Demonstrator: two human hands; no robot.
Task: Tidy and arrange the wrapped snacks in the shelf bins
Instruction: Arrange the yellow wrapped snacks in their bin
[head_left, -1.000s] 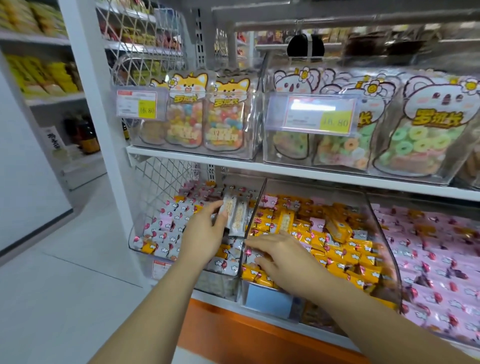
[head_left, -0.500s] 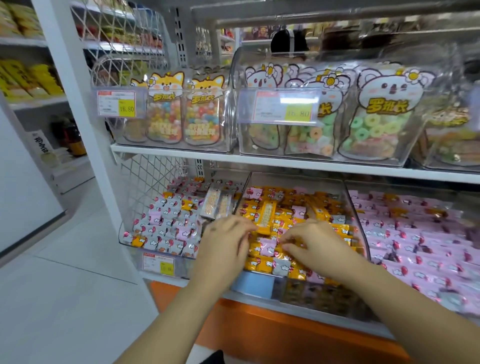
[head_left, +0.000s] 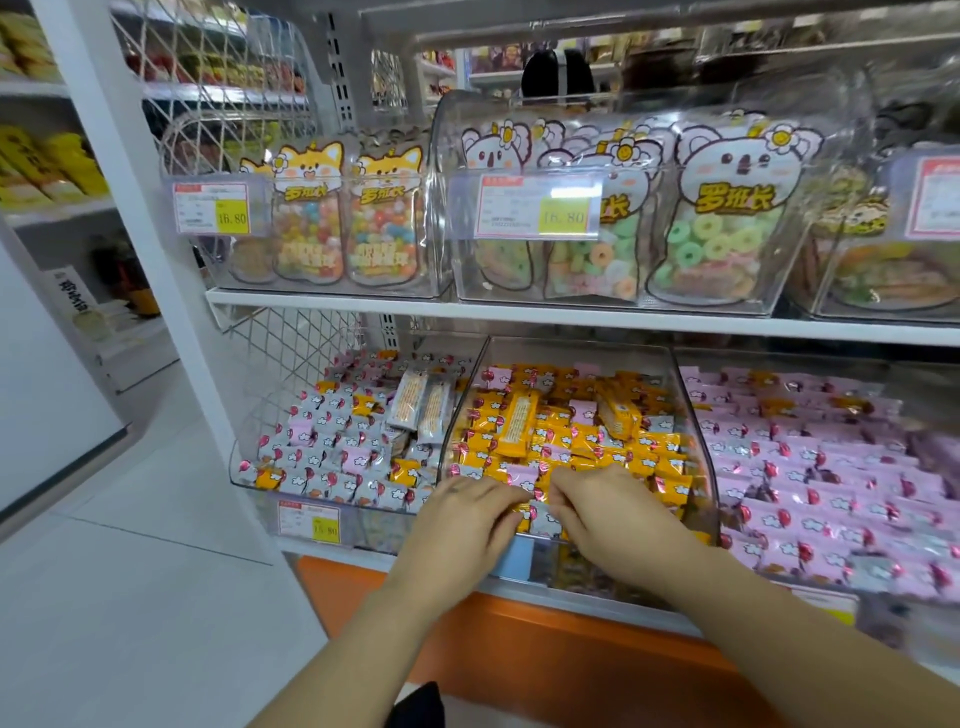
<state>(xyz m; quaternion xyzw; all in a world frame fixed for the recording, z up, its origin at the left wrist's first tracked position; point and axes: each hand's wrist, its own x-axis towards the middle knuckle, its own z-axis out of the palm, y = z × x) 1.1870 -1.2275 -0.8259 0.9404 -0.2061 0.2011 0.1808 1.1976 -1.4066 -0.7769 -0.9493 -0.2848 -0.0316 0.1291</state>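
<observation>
At the front lip of the middle bin (head_left: 582, 344), both my hands meet over the wrapped snacks as I sort a shop shelf. A second ago my left hand (head_left: 467, 525) was in the left bin (head_left: 249, 488), beside the two long pale bars (head_left: 421, 402). Those bars now lie unattended against the wall that bin shares with the middle bin. My left hand has since crossed that wall and joined my right hand (head_left: 613, 519), which has kept to the middle bin's front.

My left fingers lie fairly flat on the wrappers, pressing, with nothing held that I can make out. My right fingers (head_left: 563, 501) are curled, tips down among the pieces; whether they pinch one I cannot tell.

Between the two hands sits a grey piece (head_left: 543, 519), and just behind them a pink piece (head_left: 519, 475). Both are strays among the yellow snacks (head_left: 597, 441) that fill the middle bin. A long orange bar (head_left: 517, 423) lies across the pile further back.

I judge the work has shifted from the left bin to weeding the middle one, with much left to do. Stray yellow pieces (head_left: 405, 470) still dot the left bin. The pink snacks (head_left: 831, 467) to the right of the middle bin look the most settled.
</observation>
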